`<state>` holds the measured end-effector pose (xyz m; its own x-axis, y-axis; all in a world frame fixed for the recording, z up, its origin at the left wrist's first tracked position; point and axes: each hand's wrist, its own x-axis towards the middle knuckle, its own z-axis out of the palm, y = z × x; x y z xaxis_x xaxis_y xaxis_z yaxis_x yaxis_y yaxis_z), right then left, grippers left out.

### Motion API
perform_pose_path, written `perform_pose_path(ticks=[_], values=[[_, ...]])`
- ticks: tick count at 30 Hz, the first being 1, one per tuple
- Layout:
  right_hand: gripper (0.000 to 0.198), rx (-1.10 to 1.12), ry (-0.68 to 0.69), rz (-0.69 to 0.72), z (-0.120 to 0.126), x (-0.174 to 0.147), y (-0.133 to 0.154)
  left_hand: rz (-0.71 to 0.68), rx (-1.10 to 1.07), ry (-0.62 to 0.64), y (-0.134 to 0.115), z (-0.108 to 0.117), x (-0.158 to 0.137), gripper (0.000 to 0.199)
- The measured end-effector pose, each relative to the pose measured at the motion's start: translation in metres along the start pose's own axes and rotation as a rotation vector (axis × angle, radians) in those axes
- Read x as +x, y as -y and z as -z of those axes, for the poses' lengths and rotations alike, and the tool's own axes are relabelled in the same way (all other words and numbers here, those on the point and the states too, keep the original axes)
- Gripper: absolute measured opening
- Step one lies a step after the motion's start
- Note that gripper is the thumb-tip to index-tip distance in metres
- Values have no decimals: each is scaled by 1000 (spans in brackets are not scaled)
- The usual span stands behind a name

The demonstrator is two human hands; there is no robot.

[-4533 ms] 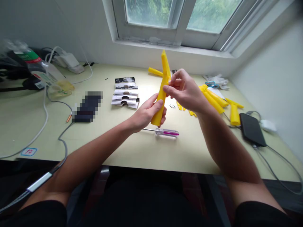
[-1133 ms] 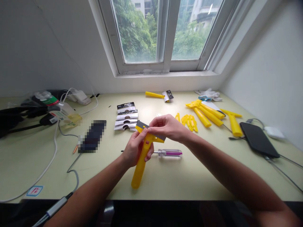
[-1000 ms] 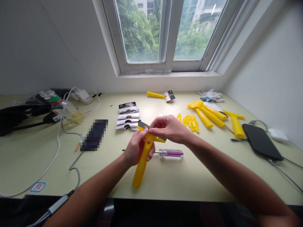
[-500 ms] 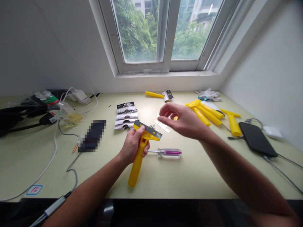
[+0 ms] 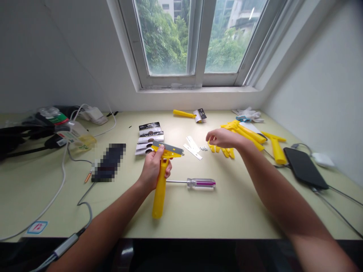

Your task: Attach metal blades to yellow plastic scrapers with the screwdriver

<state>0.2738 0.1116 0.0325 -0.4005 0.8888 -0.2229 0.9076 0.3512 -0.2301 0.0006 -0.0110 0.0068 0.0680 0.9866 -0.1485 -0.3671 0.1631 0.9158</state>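
Our left hand (image 5: 151,168) grips the smooth yellow plastic handle of a T-shaped scraper (image 5: 159,196), thumb against its flat grey metal blade (image 5: 172,149); we see it above the desk (image 5: 241,211), at the shaft end of the screwdriver (image 5: 201,183), whose clear handle bears a magenta stripe. Beyond the screwdriver and to its right, our right hand (image 5: 222,138) bends its fingers over thin, yellow plates (image 5: 227,153); we cannot tell whether it holds anything. Directly beyond the screwdriver we note flat white strips (image 5: 191,150) and a cluster of tiny pieces (image 5: 203,148); farther left, folded card sleeves (image 5: 145,139).
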Motion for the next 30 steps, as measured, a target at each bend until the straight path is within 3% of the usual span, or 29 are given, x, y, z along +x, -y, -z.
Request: perform_pose_path(ticks=[5,9,11,17,24,30], values=[[38,-96,-3,-127,1,4,-33,11,-8,-29,2,-2,-1,40],[68,-93,33,-45,-7,11,-33,32,27,11,5,-1,-1,41],[72,-76,68,-4,-11,14,-28,37,40,30,5,-1,-1,42],[69,-96,49,-32,-10,14,-27,64,41,40,7,-3,-3,44],[24,-72,89,-21,18,-7,-15,80,35,87,13,-1,-3,42],[29,136,52,-8,40,-39,10,157,0,125,16,-3,-4,41]])
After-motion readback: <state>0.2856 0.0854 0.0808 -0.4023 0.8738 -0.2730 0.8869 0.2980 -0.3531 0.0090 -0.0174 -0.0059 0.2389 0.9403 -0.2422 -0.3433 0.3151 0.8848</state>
